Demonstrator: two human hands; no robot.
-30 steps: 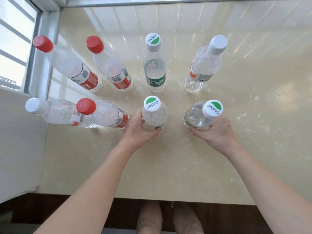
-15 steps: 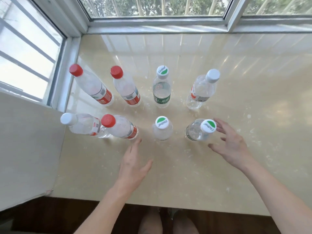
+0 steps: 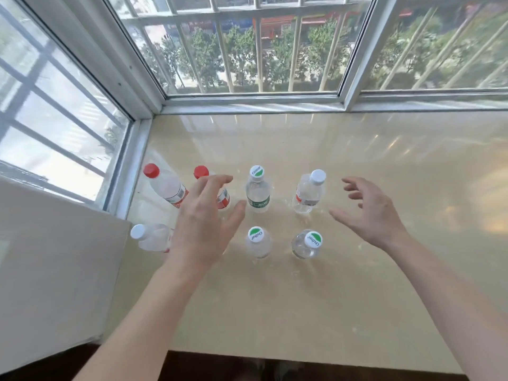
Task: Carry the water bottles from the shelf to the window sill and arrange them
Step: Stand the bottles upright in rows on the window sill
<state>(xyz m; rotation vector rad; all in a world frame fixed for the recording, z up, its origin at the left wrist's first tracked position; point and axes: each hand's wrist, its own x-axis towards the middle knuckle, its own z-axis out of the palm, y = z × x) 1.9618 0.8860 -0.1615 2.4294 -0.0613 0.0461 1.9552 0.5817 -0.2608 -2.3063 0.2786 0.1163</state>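
1. At the window sill's [image 3: 357, 270] left edge, near the window corner, a front white-capped bottle [image 3: 149, 237] and a red-capped bottle [image 3: 165, 185] stand. They are thin clear plastic, so I judge them light, squashy and easy to topple.
2. My left hand [image 3: 203, 224] hovers spread wide and empty, covering part of a second red-capped bottle [image 3: 200, 171].
3. Mid-sill, a back green-capped bottle [image 3: 257, 191] and a front green-capped bottle [image 3: 257, 240] stand capped. Their contents look clear, but I cannot tell the fill.
4. Further right stand a back white-capped bottle [image 3: 310, 191] and a right green-capped bottle [image 3: 308, 243]. I'd grip each round the body.
5. My right hand [image 3: 371, 213] hovers open, holding nothing.
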